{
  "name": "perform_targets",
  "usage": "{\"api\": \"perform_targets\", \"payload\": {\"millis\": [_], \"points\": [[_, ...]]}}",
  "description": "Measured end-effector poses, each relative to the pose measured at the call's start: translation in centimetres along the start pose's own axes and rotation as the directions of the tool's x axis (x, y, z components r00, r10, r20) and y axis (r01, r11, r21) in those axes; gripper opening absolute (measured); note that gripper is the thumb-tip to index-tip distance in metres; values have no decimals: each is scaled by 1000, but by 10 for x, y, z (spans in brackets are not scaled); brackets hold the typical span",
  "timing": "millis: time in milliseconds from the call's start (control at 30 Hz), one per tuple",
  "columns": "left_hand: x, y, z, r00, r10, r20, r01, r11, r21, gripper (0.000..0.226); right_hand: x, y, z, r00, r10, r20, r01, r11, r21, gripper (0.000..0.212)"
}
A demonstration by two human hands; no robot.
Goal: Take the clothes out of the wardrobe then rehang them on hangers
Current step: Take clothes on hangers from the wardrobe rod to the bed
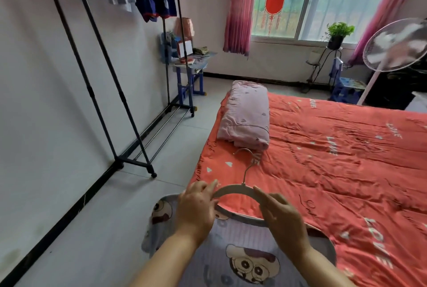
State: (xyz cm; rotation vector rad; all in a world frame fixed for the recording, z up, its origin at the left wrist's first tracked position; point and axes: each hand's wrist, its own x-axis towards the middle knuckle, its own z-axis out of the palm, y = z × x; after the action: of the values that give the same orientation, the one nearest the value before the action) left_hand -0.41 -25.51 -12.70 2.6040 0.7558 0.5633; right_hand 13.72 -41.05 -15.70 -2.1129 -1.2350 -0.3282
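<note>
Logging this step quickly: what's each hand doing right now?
Left hand: pinches the white hanger at its left end.
Right hand: rests on the hanger's other arm; grip cannot be told.
</note>
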Motion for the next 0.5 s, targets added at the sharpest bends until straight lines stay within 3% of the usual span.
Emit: {"api": "perform_targets", "payload": {"millis": [100,167,300,500], "points": [[8,-10,24,990,-69,125,61,996,64,54,18,29,36,952,195,236,-148,968,-203,81],[3,-19,43,965,-129,227,106,988,112,55,21,39,53,846,340,409,-244,932,-269,68],[-16,-35,71,920,-191,342,142,976,164,52,-4,43,83,747,374,550,-274,927,-258,57],[-40,-45,77,893,-221,391,166,971,170,48,-39,29,91,681,351,642,-287,935,-207,47]]}}
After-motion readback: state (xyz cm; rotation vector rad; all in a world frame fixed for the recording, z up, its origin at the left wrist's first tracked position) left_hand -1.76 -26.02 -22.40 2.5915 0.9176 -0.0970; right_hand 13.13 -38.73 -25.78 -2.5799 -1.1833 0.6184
